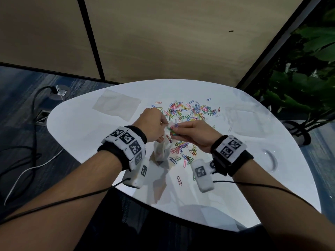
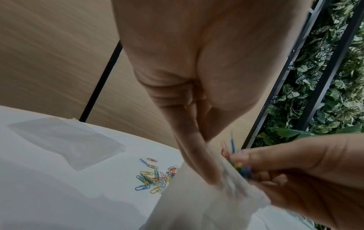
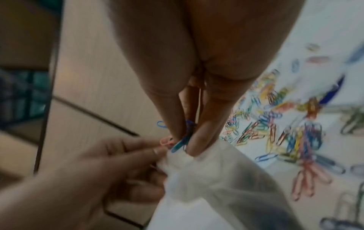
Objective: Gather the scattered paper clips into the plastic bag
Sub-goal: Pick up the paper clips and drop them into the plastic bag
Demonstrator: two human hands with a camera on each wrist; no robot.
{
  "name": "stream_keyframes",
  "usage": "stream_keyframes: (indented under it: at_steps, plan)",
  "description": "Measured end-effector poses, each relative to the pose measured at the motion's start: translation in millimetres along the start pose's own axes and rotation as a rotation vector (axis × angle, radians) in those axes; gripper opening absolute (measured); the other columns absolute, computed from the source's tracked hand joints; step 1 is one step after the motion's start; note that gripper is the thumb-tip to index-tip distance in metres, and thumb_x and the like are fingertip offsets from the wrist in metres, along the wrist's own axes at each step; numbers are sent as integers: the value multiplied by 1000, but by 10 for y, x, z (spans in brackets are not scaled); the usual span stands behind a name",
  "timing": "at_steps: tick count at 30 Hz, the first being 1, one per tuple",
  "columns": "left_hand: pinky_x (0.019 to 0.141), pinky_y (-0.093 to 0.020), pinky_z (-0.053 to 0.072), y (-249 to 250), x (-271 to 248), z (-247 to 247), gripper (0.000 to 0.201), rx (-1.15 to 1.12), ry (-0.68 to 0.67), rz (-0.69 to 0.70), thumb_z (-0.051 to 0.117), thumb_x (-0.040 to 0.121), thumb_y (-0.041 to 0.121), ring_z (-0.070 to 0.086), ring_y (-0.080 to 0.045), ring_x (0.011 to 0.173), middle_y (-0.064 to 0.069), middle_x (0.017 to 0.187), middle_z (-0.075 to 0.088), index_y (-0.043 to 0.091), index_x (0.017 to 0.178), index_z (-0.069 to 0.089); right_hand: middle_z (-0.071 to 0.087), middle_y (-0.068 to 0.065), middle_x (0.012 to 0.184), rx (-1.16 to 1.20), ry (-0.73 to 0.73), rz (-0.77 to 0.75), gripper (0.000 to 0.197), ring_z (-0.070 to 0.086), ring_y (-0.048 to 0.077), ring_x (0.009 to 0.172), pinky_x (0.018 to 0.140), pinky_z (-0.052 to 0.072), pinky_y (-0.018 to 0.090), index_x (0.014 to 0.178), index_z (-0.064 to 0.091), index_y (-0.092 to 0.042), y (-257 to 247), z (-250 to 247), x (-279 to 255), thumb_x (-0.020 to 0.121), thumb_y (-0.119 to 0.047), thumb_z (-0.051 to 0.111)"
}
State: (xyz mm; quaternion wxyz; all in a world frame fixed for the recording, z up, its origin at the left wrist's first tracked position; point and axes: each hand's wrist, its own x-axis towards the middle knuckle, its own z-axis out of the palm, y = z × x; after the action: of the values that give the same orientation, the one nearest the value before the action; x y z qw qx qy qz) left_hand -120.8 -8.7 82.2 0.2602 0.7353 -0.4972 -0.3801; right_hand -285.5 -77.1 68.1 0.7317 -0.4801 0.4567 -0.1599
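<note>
Many coloured paper clips [image 1: 188, 112] lie scattered on the white table [image 1: 90, 127], with a second cluster [image 1: 183, 151] nearer me. My left hand [image 1: 154, 125] pinches the top edge of a small clear plastic bag [image 1: 162, 151] that hangs above the table. My right hand [image 1: 192, 133] pinches a bunch of clips [image 1: 173, 129] at the bag's mouth. In the right wrist view the fingertips [image 3: 194, 144] hold blue and pink clips [image 3: 180, 144] just over the bag [image 3: 216, 186]. In the left wrist view the bag [image 2: 206, 199] hangs beside the held clips [image 2: 243, 169].
A flat empty clear bag [image 1: 117, 104] lies at the table's far left, and more clear plastic [image 1: 244, 120] at the right. One pink clip [image 1: 179, 181] lies alone near the front edge. A potted plant [image 1: 304, 84] stands right of the table; cables [image 1: 27, 160] run over the floor at left.
</note>
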Motion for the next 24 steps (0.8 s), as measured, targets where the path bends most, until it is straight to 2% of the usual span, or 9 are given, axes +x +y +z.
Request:
stream_keyframes:
  at_steps: [3,6,8,11,14,16,18,21,24]
  plan:
    - [63,-35,63,11,5,6,23,-4,-5,5,49,97,3,74,-27,59,-19,74,73,3,109,69,71,27,99,-233,122,-106,18,71,27,82,79,61,28,102,70,9,102,73,18,85,8,68]
    - [62,-33,63,16,6,17,24,0,-8,6,48,97,3,74,-26,59,-18,72,73,4,107,69,73,14,74,-495,168,-208,7,74,27,73,75,63,36,88,76,-2,131,119,27,82,2,73]
    - [63,-34,63,14,11,25,24,-4,-8,9,48,97,3,74,-26,59,-18,72,73,4,107,69,73,9,67,-660,211,-286,4,75,24,68,72,63,38,83,77,-4,142,139,49,81,-3,74]
    - [66,-35,64,1,10,27,23,-4,-11,10,48,97,4,75,-26,60,-18,72,73,4,108,69,71,5,68,-900,264,-373,16,69,17,65,68,60,30,92,79,-7,154,188,86,77,-5,73]
    - [66,-35,64,-6,12,23,24,5,-13,13,48,97,4,75,-26,60,-18,73,74,5,109,69,63,-3,63,-1036,262,-411,20,57,11,59,60,46,20,94,78,-10,140,220,97,74,-12,78]
    - [67,-36,64,-5,7,24,24,8,-19,15,48,97,4,75,-26,61,-18,74,74,5,108,69,73,3,78,-1075,238,-426,22,65,13,70,69,51,20,98,78,-10,147,222,98,77,-12,75]
    - [67,-39,64,-1,-6,27,24,9,-24,16,48,97,3,75,-26,61,-16,76,73,4,107,70,76,5,88,-1096,155,-426,24,68,14,75,78,55,26,101,78,-11,164,229,79,81,-8,67]
    - [66,-41,64,-11,-12,17,24,14,-17,18,48,96,3,75,-27,60,-14,74,72,3,101,71,74,3,87,-1079,3,-420,27,67,12,67,74,56,30,105,75,-13,138,212,18,83,-7,60]
    - [66,-40,64,-59,-8,-27,23,0,-4,-10,48,97,3,75,-27,59,-15,72,72,4,105,69,77,1,95,-787,14,-428,28,74,12,82,79,60,26,111,73,-15,92,18,-72,85,-7,69]
